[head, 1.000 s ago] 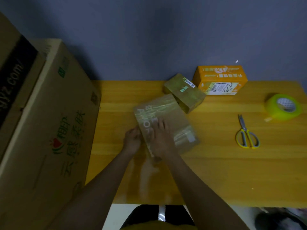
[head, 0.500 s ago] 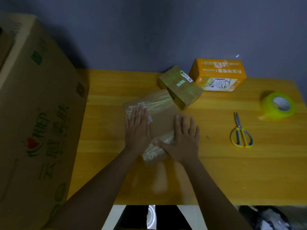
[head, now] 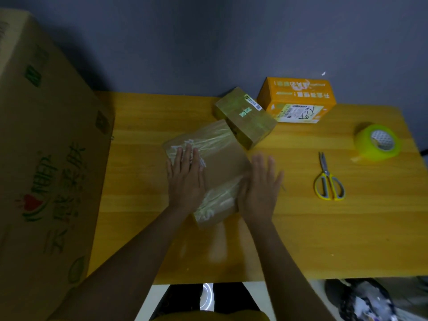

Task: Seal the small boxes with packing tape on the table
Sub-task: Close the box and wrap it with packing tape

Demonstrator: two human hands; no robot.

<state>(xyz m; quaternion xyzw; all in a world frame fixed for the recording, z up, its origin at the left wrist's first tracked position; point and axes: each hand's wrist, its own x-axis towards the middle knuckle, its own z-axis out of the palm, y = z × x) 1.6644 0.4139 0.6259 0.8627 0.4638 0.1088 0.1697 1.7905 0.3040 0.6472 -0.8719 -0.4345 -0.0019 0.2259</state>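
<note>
left hand (head: 186, 181): flat, fingers straight and together, palm down on the near-left part of the brown box's top – presses, grips nothing.
right hand (head: 260, 185): fingers straight and slightly spread, set against the box's right side, palm facing left; slightly blurred, so contact along the whole edge is probably there but hard to confirm. Holds nothing.
brown box (head: 208, 169): flat cardboard box, lies at the middle of the desk, turned at an angle; shiny clear tape strips run across its far-left end and near-right end; white lettering partly under the left fingers.
small tan box (head: 245, 117): just behind the brown box, touching or nearly touching its far corner; wrapped in glossy tape, small label on top.
orange box (head: 297, 99): at the desk's far edge by the wall, just right of the tan box, shipping label on its front face.
tape roll (head: 377, 142): yellow-green, far right of the desk, well apart from both hands – a loose end sticks out at its lower left.
scissors (head: 327, 180): yellow handles toward the person, blades closed and pointing away, between the right hand and the tape roll.
big carton (head: 46, 158): large printed cardboard box filling the left side, against the desk's left edge.
desk (head: 324, 239): yellow wood top, grey wall behind.
</note>
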